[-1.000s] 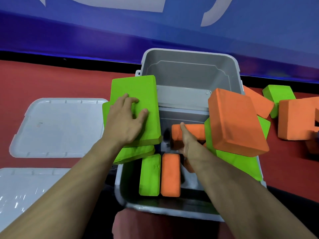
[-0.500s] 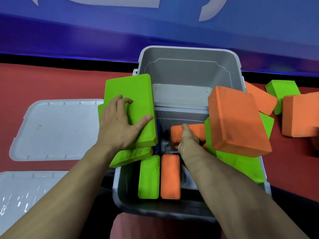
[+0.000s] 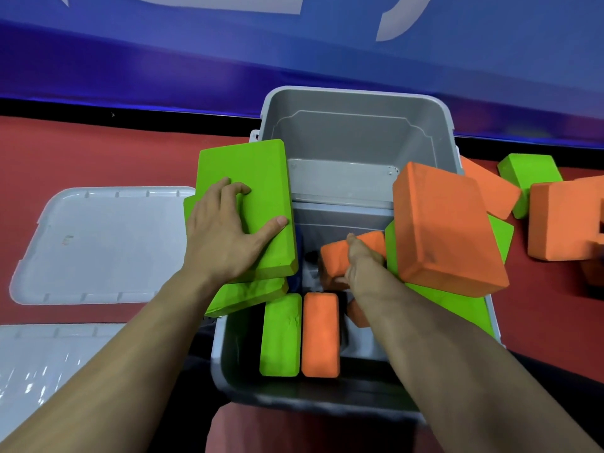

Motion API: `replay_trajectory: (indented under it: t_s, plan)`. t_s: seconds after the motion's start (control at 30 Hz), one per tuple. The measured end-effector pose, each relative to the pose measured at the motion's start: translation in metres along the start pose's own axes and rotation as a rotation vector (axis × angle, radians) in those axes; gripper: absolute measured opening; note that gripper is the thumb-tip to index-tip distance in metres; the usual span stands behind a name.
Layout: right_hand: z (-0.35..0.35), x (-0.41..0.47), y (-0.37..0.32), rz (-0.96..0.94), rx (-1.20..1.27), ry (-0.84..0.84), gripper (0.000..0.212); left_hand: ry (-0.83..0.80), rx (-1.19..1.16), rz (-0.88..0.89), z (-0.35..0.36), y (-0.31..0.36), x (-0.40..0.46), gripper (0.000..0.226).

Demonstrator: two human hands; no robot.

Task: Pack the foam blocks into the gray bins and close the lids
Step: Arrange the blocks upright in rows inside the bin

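The near gray plastic bin (image 3: 228, 371) holds a green foam block (image 3: 281, 335) and an orange foam block (image 3: 320, 335) standing on edge side by side. Deeper in that bin, the right hand (image 3: 358, 263) curls round another orange foam brick (image 3: 336, 256). On the bin's left rim, the left hand (image 3: 222, 237) presses flat on a wide green foam slab (image 3: 251, 171) (stacked on a second green one). A big orange foam slab (image 3: 447, 230) leans over the right rim. Beyond sits a second gray bin (image 3: 356, 132); left of both, two pale lids (image 3: 108, 243).
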State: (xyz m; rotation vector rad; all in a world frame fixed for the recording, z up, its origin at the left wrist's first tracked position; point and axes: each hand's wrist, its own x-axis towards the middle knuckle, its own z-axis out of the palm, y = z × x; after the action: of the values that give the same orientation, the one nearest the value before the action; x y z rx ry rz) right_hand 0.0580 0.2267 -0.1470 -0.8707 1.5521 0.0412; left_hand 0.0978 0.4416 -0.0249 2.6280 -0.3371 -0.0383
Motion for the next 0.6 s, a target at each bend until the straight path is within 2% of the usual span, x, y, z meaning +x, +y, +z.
replay_trajectory:
  t_s: [0.2, 0.33, 0.4, 0.5, 0.6]
  plan:
    - [-0.022, -0.001, 0.001, -0.129, -0.285, -0.071, 0.087, 0.009, -0.010, -0.003, 0.000, -0.002, -0.001, 0.090]
    - [-0.019, 0.006, 0.002, -0.241, -0.457, -0.074, 0.121, 0.011, -0.007, -0.009, 0.001, -0.002, -0.001, 0.090]
    - [-0.014, 0.006, 0.000, -0.255, -0.526, -0.090, 0.130, 0.011, -0.008, -0.011, 0.001, -0.001, -0.001, 0.091]
    - [-0.008, -0.001, -0.004, -0.323, -0.656, -0.137, 0.122, 0.014, -0.015, -0.013, 0.001, -0.001, -0.002, 0.090]
    - [0.000, 0.000, -0.002, -0.459, -0.880, -0.188, 0.085, 0.014, -0.020, -0.014, 0.000, -0.002, -0.001, 0.088]
